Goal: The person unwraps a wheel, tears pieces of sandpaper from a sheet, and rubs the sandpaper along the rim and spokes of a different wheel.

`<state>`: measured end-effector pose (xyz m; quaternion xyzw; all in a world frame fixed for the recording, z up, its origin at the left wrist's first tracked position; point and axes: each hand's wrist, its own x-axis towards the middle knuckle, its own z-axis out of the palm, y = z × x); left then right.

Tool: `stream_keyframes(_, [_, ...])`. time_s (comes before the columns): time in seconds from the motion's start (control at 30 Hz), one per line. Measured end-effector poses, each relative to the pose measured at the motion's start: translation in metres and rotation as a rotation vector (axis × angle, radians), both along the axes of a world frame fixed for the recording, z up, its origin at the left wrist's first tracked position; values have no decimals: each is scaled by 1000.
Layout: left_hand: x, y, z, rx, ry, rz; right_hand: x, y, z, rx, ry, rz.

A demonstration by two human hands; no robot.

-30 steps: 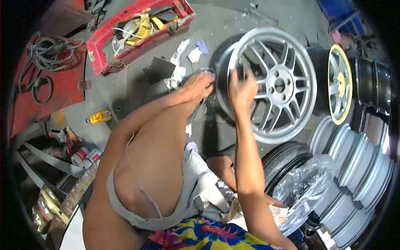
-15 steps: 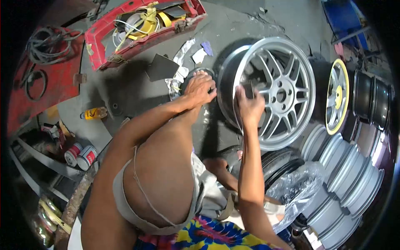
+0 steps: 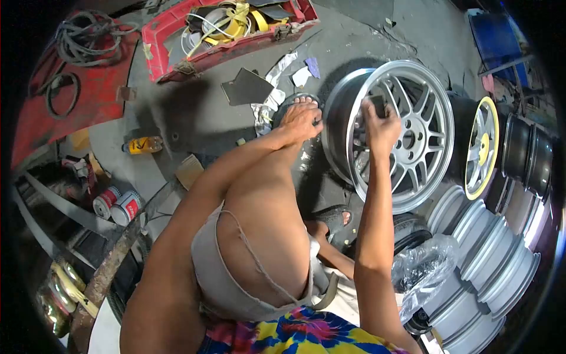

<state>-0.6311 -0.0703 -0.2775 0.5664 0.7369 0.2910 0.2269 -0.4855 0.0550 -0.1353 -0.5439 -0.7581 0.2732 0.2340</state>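
Note:
Between the fingers and thumb of my right hand [image 3: 383, 127] is a small dark piece of sandpaper [image 3: 377, 104]. That hand is raised in front of the silver alloy wheel [image 3: 433, 180], overlapping its near rim edge and spokes. My left hand [image 3: 300, 123] is low by my sandalled foot [image 3: 303, 99], to the left of the wheel's barrel. Its fingers are curled in, and I cannot tell what they hold. The wheel stands upright on the floor, its spoked face turned to the right.
A red toolbox [image 3: 168, 74] with tape rolls lies at the top. Dark sheets [image 3: 247, 87] and paper scraps are near my foot. A yellow-labelled bottle [image 3: 142, 145] and cans [image 3: 125, 207] lie left. A yellow-rimmed wheel [image 3: 486, 147] and stacked silver rims [image 3: 471, 259] fill the right.
The view has shifted, so most things appear further right and lower. My right hand has moved up along the wheel with the sandpaper. My left hand stays by the foot.

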Motion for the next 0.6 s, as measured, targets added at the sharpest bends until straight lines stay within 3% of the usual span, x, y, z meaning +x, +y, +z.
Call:
stream_keyframes(0.03, [5, 0, -5, 52, 6, 19, -2, 7, 9, 70, -1, -4])
stream_keyframes(0.07, [6, 0, -10, 88, 38, 28, -6, 1, 37, 30, -174, -82])
stream_keyframes(0.1, [3, 2, -9, 99, 34, 33, -5, -9, 45, 128, -23, -45])
stream_keyframes(0.23, [5, 3, -8, 58, 6, 41, 24, -62, 27, 287, -131, 190])
stream_keyframes(0.37, [0, 1, 5, -105, -94, -13, 10, -115, 24, 163, -187, 136])
stream_keyframes(0.5, [10, 0, -9, -92, -113, 4, 3, -101, 23, 181, -141, 168])
stream_keyframes(0.57, [12, -1, -14, 162, 205, 97, -22, -71, 30, 190, -146, 169])
stream_keyframes(0.6, [7, -1, 2, -44, 13, 37, -29, -55, 29, 210, -138, 162])
